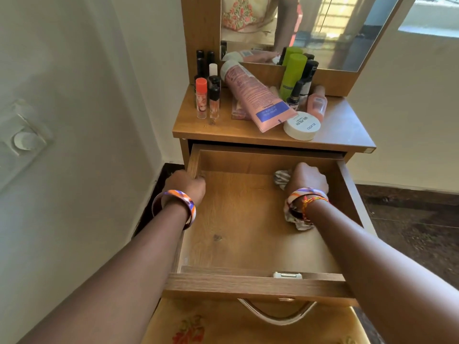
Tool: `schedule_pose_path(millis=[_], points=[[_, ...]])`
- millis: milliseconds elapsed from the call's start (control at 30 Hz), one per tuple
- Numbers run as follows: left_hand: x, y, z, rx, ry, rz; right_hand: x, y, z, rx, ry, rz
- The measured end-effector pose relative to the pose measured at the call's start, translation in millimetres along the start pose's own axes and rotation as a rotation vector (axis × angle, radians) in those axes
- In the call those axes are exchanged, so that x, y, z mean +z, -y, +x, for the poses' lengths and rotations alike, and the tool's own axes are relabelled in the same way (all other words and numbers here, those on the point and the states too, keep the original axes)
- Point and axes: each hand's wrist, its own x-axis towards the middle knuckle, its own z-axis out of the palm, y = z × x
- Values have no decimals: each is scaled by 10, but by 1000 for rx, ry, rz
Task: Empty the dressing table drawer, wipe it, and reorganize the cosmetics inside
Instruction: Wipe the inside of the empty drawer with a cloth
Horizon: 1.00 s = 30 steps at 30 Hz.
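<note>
The wooden drawer point(238, 234) is pulled out and holds no cosmetics. My right hand point(309, 178) grips a striped cloth point(282, 178) against the drawer floor near the back right; more of the cloth shows under my wrist. My left hand point(187, 186) grips the drawer's left side wall. On the dressing table top point(342, 127) stand the cosmetics: a pink tube point(255, 98) lying down, a white nail polish jar point(301, 125), a green spray can point(293, 74), a pink bottle point(316, 104), an orange-capped tube point(201, 99) and several small dark bottles point(213, 85).
A mirror point(310, 26) rises behind the table top. A white wall point(74, 120) with a switch plate stands close on the left. Dark floor point(417, 224) lies to the right. The drawer's metal handle point(275, 314) hangs over yellow flowered fabric point(223, 326) below.
</note>
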Motion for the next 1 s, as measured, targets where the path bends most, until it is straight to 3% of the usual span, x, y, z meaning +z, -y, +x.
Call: schedule_pose_path(millis=[267,433,633,767,1000], points=[[18,63,67,40,-32,7,387,788,-109,-428,88,98],[11,50,69,47,-67,-6,482,903,-86,-664,189,33],[17,37,100,53,-66,29,506,711,-303,-844,452,-123],[12,32,71,57,-58,45,483,580,-609,-907,750,-140],[3,8,24,34,-86,72,472,553,-642,-926,761,-214]])
